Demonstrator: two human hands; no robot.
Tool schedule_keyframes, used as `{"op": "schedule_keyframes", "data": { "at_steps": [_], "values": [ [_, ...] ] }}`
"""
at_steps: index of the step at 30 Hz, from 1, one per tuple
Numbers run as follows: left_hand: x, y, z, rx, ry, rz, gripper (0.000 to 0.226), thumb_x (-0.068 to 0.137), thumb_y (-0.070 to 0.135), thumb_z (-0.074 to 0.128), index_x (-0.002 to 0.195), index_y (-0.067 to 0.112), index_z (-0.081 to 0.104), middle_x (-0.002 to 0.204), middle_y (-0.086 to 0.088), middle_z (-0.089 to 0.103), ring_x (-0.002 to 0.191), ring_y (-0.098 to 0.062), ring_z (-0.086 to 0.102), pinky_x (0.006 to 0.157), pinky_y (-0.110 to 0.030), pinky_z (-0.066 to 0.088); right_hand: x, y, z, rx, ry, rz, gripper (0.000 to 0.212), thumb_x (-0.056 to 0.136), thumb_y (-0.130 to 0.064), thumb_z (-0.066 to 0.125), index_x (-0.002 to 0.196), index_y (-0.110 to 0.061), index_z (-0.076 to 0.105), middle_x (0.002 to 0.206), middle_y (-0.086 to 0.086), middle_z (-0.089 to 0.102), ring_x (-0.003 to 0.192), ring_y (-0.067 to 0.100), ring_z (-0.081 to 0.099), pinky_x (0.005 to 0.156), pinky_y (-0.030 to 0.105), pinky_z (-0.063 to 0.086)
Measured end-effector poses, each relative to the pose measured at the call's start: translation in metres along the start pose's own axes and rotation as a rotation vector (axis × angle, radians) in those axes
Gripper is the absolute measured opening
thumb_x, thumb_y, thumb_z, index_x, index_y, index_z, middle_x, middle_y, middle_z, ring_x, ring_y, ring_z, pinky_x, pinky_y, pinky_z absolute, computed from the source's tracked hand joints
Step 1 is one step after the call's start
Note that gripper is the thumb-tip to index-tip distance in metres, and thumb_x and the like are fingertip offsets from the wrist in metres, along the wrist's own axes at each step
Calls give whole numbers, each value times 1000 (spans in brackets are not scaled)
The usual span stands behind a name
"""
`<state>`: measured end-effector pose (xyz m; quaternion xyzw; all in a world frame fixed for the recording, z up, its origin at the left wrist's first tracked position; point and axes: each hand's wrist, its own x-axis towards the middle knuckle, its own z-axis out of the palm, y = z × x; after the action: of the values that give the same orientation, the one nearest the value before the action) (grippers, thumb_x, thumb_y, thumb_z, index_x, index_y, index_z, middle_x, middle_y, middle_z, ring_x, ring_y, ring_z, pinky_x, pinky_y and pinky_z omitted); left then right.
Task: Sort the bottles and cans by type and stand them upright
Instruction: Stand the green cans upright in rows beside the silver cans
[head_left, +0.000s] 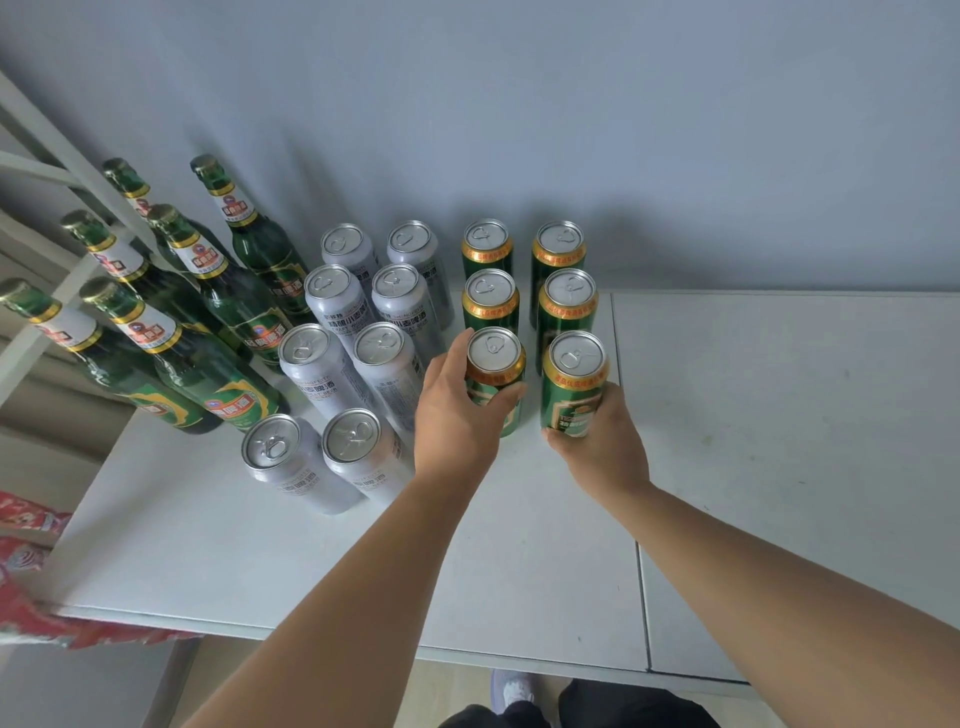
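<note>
Several green glass bottles (223, 306) stand upright at the left of the white table (270, 561). Beside them several silver cans (332, 364) stand in two columns. To the right, several green cans (563, 270) stand in two columns. My left hand (457, 415) grips the nearest green can of the left column (496, 364) around its side. My right hand (597, 441) grips the nearest green can of the right column (571, 384) near its base. Both cans are upright on the table.
A white wall rises right behind the rows. A white metal frame (62, 171) slants at the far left behind the bottles. Red packaging (26, 571) lies beyond the table's left edge. A second white tabletop (779, 415) adjoins on the right.
</note>
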<state>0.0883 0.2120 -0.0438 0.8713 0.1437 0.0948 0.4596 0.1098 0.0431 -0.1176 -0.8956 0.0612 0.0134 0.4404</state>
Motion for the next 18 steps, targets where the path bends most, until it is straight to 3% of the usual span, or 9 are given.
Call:
{"op": "schedule_keyframes", "data": {
  "at_steps": [6,11,18],
  "values": [
    [-2,3,-2,14,5,-2,78,83,42,81,151,34,43,133,12,54,112,0,49,94,-21,39,4,-10,-1,42,-30,78,67,67,-29,92,114,-23,44,115,-1,63,101,22,64,81,34,53],
    [-3,5,-6,36,-9,-4,77,84,42,80,151,35,42,134,12,54,111,1,47,92,-22,38,0,-17,0,64,-24,93,66,68,-26,92,112,-22,42,103,-9,55,96,19,60,79,33,51],
    [-6,6,-9,88,-46,-8,79,87,45,76,154,38,35,137,12,50,108,1,44,86,-24,37,-6,-20,-4,66,-81,88,68,73,-27,88,126,-16,46,110,-6,59,94,15,59,77,29,47]
  ]
}}
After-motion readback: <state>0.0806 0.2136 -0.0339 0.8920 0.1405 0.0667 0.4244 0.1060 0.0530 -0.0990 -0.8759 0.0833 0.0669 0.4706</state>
